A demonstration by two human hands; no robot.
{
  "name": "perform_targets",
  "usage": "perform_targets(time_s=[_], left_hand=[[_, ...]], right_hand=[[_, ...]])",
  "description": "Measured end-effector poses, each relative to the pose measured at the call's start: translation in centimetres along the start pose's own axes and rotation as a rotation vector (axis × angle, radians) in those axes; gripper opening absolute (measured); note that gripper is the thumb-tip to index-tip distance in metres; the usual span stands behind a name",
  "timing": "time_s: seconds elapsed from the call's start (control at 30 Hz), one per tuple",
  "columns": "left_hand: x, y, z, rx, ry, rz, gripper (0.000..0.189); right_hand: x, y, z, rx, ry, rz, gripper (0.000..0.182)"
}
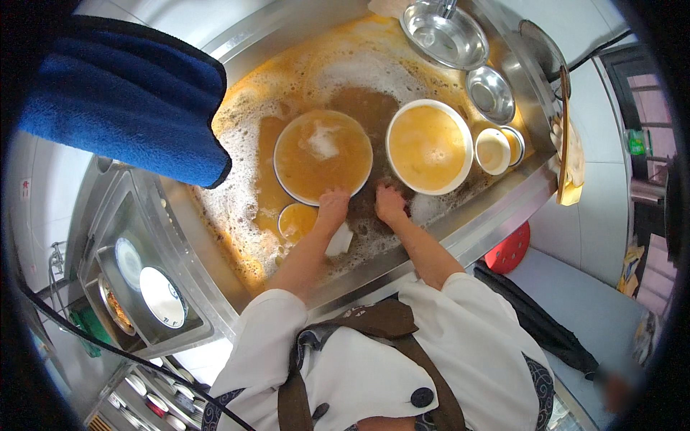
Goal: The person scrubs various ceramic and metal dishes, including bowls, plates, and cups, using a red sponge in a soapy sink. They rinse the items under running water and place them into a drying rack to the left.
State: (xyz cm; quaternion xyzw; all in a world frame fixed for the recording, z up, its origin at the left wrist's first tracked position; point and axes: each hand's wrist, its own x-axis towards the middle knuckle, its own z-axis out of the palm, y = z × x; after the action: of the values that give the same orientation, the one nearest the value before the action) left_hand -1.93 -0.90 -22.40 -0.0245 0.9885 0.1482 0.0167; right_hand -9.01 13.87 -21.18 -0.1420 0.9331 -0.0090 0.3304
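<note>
A large round bowl (pixel 323 153) with a dark-edged rim sits in the cloudy, foamy water of a stainless steel sink (pixel 213 242), filled with the same murky liquid. My left hand (pixel 333 203) is at its near rim, fingers curled over the edge. My right hand (pixel 390 203) is a little to the right, partly sunk in the water; its fingertips are hidden, and something dark red shows beside it. A smaller bowl (pixel 297 221) lies just left of my left wrist. Under that forearm a white flat-sided piece (pixel 339 241) shows. Right of my hands stands a white bowl (pixel 429 146) full of yellowish liquid.
Two steel basins (pixel 447 35) (pixel 489 96) and small cups (pixel 492 151) line the sink's right side. A blue towel (pixel 129 102) hangs at upper left. A side sink (pixel 202 318) holds a white bowl (pixel 160 296). A red perforated stool (pixel 509 249) stands right.
</note>
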Motion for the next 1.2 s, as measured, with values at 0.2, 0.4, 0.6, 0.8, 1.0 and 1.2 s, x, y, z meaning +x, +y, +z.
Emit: perform_targets(time_s=[0.2, 0.4, 0.6, 0.8, 1.0, 1.2], left_hand=[[3.5, 0.6, -5.5, -0.239, 0.009, -0.135, 0.019], [4.3, 0.7, -7.1, -0.274, -0.068, -0.211, 0.029], [3.1, 2.2, -8.2, 0.275, 0.319, -0.064, 0.055], [2.8, 0.4, -6.7, -0.08, -0.214, -0.294, 0.063], [2.5, -0.9, -4.2, 0.026, 0.003, -0.077, 0.051], [3.0, 0.0, -5.6, -0.182, -0.061, -0.146, 0.033]], right_hand=[[-0.2, 2.2, -1.8, 0.152, 0.001, -0.201, 0.041], [0.6, 3.8, -1.5, 0.168, 0.068, -0.297, 0.043], [0.5, 3.2, -1.1, 0.06, -0.034, -0.278, 0.031], [0.8, 3.2, -1.4, 0.08, -0.038, -0.266, 0.034], [1.2, 3.5, -0.5, 0.192, -0.009, -0.254, 0.044], [1.4, 2.8, -0.3, 0.284, -0.019, -0.178, 0.047]])
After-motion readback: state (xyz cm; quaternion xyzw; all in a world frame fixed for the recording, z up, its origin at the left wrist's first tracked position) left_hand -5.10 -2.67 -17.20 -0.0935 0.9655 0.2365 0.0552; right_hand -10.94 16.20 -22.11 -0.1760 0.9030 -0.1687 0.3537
